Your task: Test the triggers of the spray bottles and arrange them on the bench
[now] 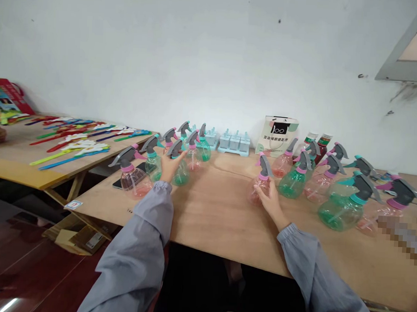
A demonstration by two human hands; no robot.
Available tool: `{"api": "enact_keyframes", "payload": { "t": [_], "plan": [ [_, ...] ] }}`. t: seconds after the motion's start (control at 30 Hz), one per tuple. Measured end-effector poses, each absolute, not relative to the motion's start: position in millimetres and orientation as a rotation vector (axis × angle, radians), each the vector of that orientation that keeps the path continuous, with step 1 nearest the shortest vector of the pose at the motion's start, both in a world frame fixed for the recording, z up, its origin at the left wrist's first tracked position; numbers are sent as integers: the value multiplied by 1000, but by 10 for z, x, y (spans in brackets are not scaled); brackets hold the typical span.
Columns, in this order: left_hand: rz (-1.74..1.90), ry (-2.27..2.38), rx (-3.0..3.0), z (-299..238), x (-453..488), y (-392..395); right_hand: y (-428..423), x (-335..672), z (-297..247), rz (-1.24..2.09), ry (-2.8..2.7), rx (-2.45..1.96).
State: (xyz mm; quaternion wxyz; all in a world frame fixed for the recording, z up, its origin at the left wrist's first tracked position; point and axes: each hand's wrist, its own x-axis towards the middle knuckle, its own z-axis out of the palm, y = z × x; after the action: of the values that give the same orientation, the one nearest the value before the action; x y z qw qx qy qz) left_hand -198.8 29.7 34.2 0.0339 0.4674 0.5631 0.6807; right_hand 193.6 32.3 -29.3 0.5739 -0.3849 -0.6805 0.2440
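Observation:
My left hand (170, 167) is closed around the neck of a green spray bottle (181, 177) with a grey trigger head, which stands among other spray bottles on the left of the table. With my right hand (269, 199) I grip the clear pink body of another spray bottle (255, 191), near the table's middle. Its grey head has a pink collar and points up. To the left of my left hand stands a pink spray bottle (134, 182). Beyond my right hand is a green spray bottle (292, 183).
Several more pink and green bottles line the right side, including a large green one (341, 212). Light blue ice-pop moulds (234, 143) and a paper bag (276, 136) stand along the wall. A neighbouring table (12, 162) holds colourful flat strips.

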Motion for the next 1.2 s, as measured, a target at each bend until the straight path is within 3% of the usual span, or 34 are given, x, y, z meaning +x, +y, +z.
{"api": "enact_keyframes", "payload": {
  "t": [0.1, 0.33, 0.4, 0.47, 0.6, 0.8, 1.03, 1.2],
  "plan": [
    [2180, 1639, 1490, 317, -1978, 185, 366, 1943, -331, 532, -1587, -939],
    [2755, 1578, 1557, 127, -1374, -370, 375, 1924, -376, 475, -1621, -924],
    [2613, 1476, 1832, 182, -1040, -466, 334, 1901, -366, 484, -1635, -927],
    [2223, 1349, 2113, 284, -682, -483, 280, 1868, -354, 506, -1656, -906],
    [1635, 1158, 2042, 424, -24, -327, 163, 1787, -357, 534, -1753, -798],
    [1557, 951, 1591, 393, 379, -95, 62, 1826, -293, 345, -1977, -729],
    [1628, 1001, 1254, 444, -3, -159, 257, 2540, 70, -207, -1213, -1037],
    [1553, 891, 1038, 419, -200, -230, 655, 2838, -148, -80, -1247, -1203]
  ]
}}
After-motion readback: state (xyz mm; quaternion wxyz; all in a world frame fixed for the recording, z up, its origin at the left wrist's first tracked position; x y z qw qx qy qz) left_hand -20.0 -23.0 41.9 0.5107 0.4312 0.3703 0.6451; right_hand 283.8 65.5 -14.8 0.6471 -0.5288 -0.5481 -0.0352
